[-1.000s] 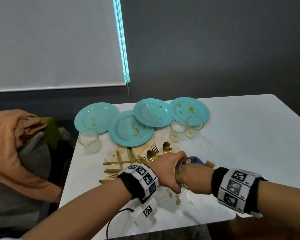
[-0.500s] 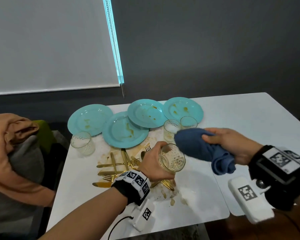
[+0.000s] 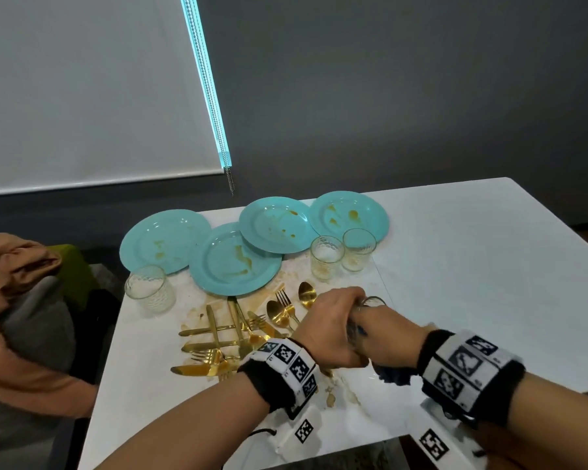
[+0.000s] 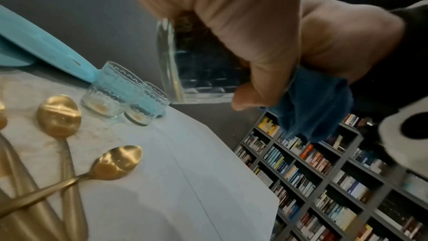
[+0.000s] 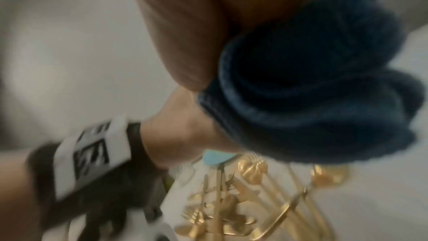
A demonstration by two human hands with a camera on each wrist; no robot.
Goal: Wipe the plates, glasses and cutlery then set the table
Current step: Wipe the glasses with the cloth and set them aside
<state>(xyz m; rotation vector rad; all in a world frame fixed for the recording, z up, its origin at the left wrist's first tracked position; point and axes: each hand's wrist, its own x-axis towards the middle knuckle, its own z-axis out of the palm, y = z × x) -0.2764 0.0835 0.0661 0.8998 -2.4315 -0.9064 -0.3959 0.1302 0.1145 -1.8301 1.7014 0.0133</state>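
My left hand [image 3: 330,322] grips a clear textured glass [image 3: 370,301] above the table's near middle; in the left wrist view its fingers [image 4: 243,25] wrap the glass [image 4: 185,65]. My right hand [image 3: 387,334] holds a blue cloth [image 3: 392,374] and is pushed against the glass mouth, its fingertips hidden. The cloth [image 4: 317,109] bulges out below the glass and bunches beside the palm [image 5: 312,89]. Several stained teal plates [image 3: 231,262] lie at the back. Gold cutlery [image 3: 238,334] is scattered on a smeared patch.
One glass [image 3: 150,291] stands at the table's left edge; two more [image 3: 326,257] [image 3: 358,249] stand by the right plates. The white table [image 3: 489,266] stretches off to the right. Orange and grey clothing [image 3: 21,317] is piled on the left. Bookshelves [image 4: 324,180] stand beyond the table.
Half a second ago my right hand held the cloth out to the right of the glass; now hand and cloth are back against the glass mouth, as they were a second ago.
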